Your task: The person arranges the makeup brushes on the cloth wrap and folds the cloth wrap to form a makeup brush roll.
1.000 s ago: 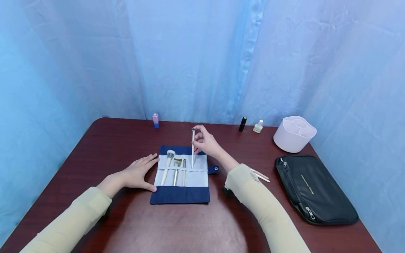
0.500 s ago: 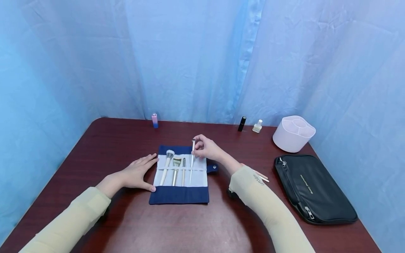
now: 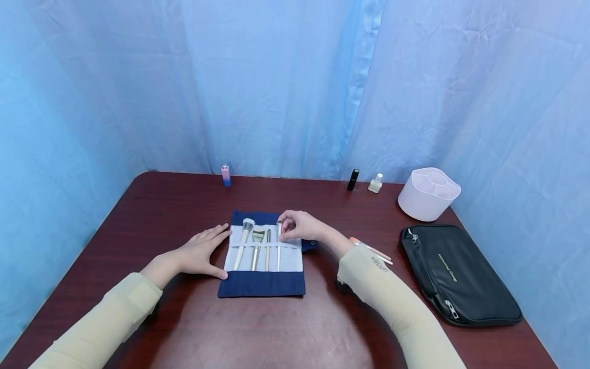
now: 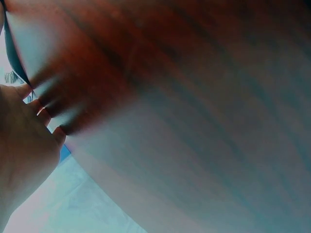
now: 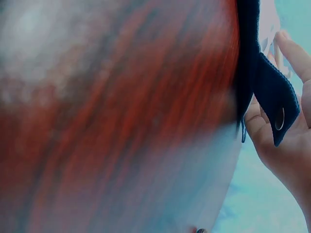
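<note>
A navy and pale grey brush roll (image 3: 261, 285) lies unfolded on the table. My right hand (image 3: 301, 226) pinches a slim white makeup brush (image 3: 278, 260) near its head; the handle passes under the roll's band. To its left, a fluffy brush (image 3: 243, 241), a flat wide brush (image 3: 256, 251) and a thin brush (image 3: 268, 251) sit under the same band. My left hand (image 3: 198, 253) rests with spread fingers on the roll's left edge. In the right wrist view, the roll's snap strap (image 5: 276, 97) hangs in front of my palm.
Brushes (image 3: 375, 252) lie partly behind my right sleeve. Further right are a black zipped case (image 3: 461, 274) and a white divided holder (image 3: 426, 200). Along the back stand a pink-blue tube (image 3: 226, 176), a black tube (image 3: 353, 180) and a small bottle (image 3: 375, 183).
My right hand has come down toward me, sliding the brush lower under the band until its handle reaches the roll's lower fold. My left hand has stayed in place.
</note>
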`<state>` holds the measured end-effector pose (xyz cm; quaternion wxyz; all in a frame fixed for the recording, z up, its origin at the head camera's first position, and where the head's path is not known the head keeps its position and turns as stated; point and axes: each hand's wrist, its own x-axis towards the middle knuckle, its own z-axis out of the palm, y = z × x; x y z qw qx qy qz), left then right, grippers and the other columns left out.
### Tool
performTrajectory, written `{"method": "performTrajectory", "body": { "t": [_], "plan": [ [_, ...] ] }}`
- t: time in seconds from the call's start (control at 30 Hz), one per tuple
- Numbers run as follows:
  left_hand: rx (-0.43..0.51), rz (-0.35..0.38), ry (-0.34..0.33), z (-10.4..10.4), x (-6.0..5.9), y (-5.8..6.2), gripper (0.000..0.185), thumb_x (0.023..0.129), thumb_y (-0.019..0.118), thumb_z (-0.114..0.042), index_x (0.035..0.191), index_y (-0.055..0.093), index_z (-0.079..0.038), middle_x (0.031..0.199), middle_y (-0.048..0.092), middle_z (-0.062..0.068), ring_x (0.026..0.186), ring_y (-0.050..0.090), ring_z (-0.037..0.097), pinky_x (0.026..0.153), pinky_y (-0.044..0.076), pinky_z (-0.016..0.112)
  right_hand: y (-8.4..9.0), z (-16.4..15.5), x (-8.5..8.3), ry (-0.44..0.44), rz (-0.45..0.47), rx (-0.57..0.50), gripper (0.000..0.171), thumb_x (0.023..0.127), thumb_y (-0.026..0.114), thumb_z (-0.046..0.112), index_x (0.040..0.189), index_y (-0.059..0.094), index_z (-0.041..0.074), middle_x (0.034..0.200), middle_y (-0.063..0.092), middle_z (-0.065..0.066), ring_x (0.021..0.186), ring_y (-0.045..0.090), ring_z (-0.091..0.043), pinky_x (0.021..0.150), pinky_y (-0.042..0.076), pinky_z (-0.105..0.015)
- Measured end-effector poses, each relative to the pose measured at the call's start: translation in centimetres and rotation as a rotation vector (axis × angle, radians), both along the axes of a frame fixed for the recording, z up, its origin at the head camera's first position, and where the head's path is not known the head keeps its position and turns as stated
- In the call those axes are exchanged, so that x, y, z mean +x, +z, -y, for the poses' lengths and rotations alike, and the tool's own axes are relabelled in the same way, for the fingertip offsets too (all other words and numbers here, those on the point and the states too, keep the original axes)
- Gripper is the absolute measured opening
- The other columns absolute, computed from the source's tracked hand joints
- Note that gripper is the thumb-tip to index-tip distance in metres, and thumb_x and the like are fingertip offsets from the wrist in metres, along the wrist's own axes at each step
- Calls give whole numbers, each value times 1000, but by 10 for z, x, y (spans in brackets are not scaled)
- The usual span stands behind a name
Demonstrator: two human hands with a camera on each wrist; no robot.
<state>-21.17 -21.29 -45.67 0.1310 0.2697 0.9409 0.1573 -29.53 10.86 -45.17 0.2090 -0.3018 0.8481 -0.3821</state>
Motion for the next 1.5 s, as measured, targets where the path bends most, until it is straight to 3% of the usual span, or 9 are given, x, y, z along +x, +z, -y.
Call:
{"method": "performTrajectory", "body": {
  "t": [0.27,0.43,0.67,0.83,1.07,1.17,1.37,1.5],
  "plan": [
    [-7,-5,1,0,0,-1,114,68,68,-70,150,22,-6,157,14,16,142,15,39,109,16,63,0,-1,0,58,12,30,35,84,72,19,114,58,9,88,67,1,85,61,-11,78,49,-25],
    [-8,-5,-3,1,-1,-2,114,68,67,-71,150,21,-7,157,13,16,142,14,39,109,16,62,6,-4,0,62,-28,52,35,85,72,22,116,61,10,90,66,3,88,61,-9,77,50,-26],
    [-2,-3,1,2,0,-2,114,68,68,-70,151,21,-7,157,13,16,142,14,39,109,16,62,34,-20,1,17,-152,73,40,85,71,20,122,60,10,97,65,0,85,60,-11,75,51,-28],
    [5,4,2,1,1,0,114,68,69,-69,150,21,-6,157,14,17,142,14,39,109,16,63,58,-40,10,-13,-238,74,37,84,72,26,119,62,19,102,65,-1,88,59,-11,79,52,-32],
    [-4,-4,6,0,1,-1,114,68,68,-70,150,22,-7,157,14,16,142,14,39,109,17,63,76,-73,21,-30,-430,172,36,84,72,25,118,62,19,108,63,-1,98,59,-14,83,52,-36],
    [-11,-7,5,0,0,0,113,68,68,-70,150,22,-7,157,14,16,142,14,39,109,17,63,77,-87,27,-34,-489,214,35,84,72,23,117,62,18,107,62,1,100,59,-16,84,51,-35],
    [7,-4,3,3,-2,4,109,69,69,-68,149,26,-6,155,19,18,140,19,41,106,20,65,64,-111,43,-62,-513,263,32,84,73,21,114,65,16,104,64,-2,97,61,-19,82,52,-37],
    [21,-62,1,4,-6,7,104,71,69,-66,147,31,-5,153,25,18,137,25,39,105,24,64,51,-125,51,-77,-550,274,30,82,75,16,110,67,14,102,65,-1,94,61,-16,80,53,-36]
  ]
}}
